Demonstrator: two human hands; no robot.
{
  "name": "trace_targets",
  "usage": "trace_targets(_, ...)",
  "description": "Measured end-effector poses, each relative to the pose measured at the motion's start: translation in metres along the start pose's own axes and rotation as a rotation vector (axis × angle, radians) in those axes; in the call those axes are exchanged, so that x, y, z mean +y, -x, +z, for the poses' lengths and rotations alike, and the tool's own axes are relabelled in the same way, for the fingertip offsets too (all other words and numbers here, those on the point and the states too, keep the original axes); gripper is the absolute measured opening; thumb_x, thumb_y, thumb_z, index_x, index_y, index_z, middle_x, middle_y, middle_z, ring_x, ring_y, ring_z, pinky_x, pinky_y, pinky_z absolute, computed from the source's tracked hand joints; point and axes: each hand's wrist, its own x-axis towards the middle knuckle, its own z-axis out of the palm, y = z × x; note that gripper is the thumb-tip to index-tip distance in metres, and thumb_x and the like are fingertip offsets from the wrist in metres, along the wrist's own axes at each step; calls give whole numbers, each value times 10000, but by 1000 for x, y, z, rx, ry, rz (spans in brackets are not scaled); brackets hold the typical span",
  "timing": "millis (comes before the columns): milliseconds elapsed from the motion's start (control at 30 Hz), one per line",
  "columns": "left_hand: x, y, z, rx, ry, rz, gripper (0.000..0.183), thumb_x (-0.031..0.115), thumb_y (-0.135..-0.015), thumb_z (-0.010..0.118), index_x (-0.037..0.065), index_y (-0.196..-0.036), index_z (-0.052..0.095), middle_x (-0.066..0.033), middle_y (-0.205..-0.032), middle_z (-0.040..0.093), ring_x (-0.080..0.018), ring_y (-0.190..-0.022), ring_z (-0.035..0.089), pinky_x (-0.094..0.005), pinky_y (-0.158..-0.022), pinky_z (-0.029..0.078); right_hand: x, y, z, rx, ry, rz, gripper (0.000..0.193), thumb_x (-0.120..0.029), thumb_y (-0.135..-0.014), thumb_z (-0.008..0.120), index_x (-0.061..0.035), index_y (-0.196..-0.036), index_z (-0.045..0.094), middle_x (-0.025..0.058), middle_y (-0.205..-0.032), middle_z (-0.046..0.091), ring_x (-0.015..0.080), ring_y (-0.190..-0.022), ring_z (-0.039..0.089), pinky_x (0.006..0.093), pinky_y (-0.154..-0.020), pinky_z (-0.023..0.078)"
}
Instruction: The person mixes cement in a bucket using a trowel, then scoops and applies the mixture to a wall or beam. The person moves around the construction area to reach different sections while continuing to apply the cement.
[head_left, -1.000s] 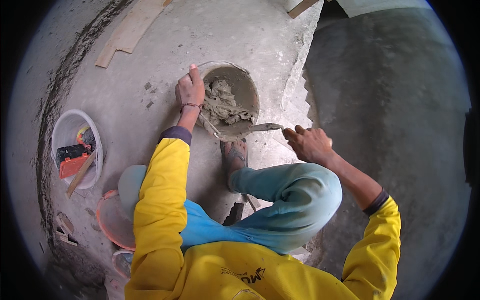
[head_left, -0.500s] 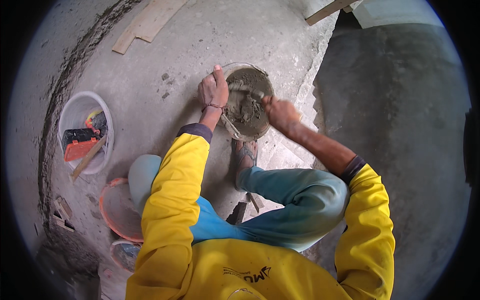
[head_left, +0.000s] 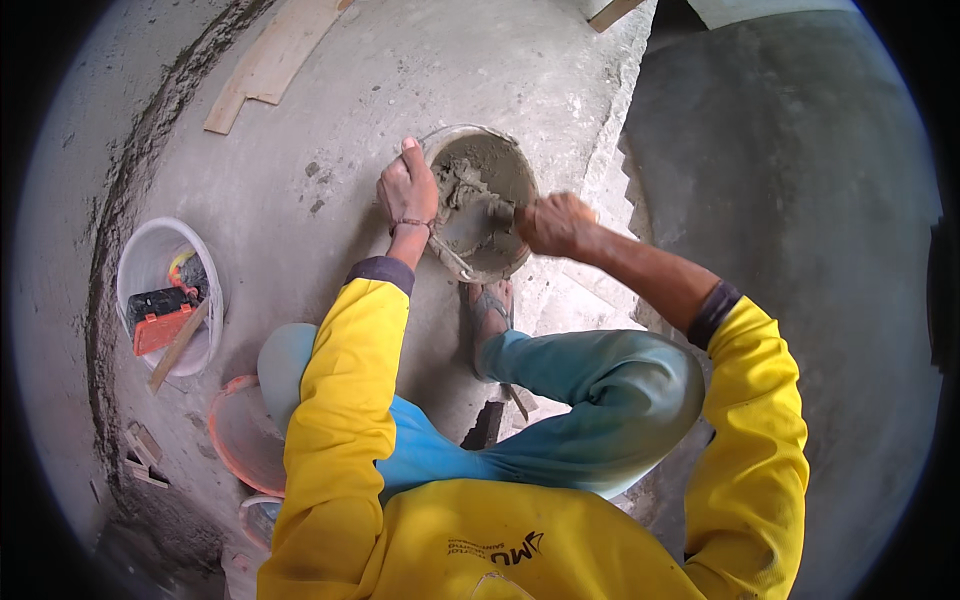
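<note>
The mortar pan (head_left: 482,200) sits on the concrete floor (head_left: 300,150), straight ahead at twelve o'clock. The left hand (head_left: 405,190) grips the pan's rim at nine o'clock, fingers curled over the edge. The right hand (head_left: 555,225), at the three o'clock rim, is clenched round a trowel (head_left: 490,210) whose blade points toward nine o'clock into the grey mortar. Out at nine o'clock, well apart, a white bucket (head_left: 150,260) holds an orange-and-black tool; an orange basin (head_left: 240,430) lies near the knee.
</note>
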Motion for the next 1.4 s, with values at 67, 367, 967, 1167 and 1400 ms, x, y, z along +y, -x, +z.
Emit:
trace_targets(67, -3, 2, -2, -11, -8, 6, 709, 533, -958, 305, -64, -849, 673, -321, -843, 623, -505, -844, 603, -547, -746, 446, 20, -16, -2, 228, 92, 27, 242, -233, -949, 466, -56, -961, 631, 152, -678, 658, 279, -581, 661, 422, -491, 497)
trace_targets(367, -7, 11, -2, -7, 0, 70, 730, 539, -961, 297, -81, -859, 668, -327, -808, 618, -507, -807, 598, -552, -725, 436, 31, -42, 12, 171, 343, 95, 247, -206, -985, 461, -73, -1097, 637, 50, -762, 642, 127, -570, 594, 293, -498, 528)
trace_targets(967, -21, 23, -14, -134, 61, 261, 658, 484, -985, 377, -68, -702, 598, -272, -628, 553, -383, -594, 573, -467, -587, 418, 19, -26, 21, 32, 292, -247, 181, -156, -878, 560, -63, -946, 700, 102, -815, 692, 226, -793, 700, 364, -572, 566)
trace_targets(1167, -47, 8, -10, -1, 237, 299, 644, 461, -996, 415, -69, -639, 496, -111, -503, 380, -174, -514, 368, -404, -508, 320, 6, -37, 96, 36, -769, -386, 299, -271, -920, 509, -75, -1118, 618, 45, -760, 542, 160, -532, 529, 306, -420, 479)
trace_targets(1400, -36, 13, -12, 28, 239, 174, 643, 451, -999, 401, -89, -655, 458, -107, -523, 336, -175, -534, 345, -410, -516, 309, -28, -19, 70, -749, -2044, -47, 377, -417, -1035, 343, -84, -1039, 519, -6, -621, 474, 85, -361, 430, 246, -326, 440)
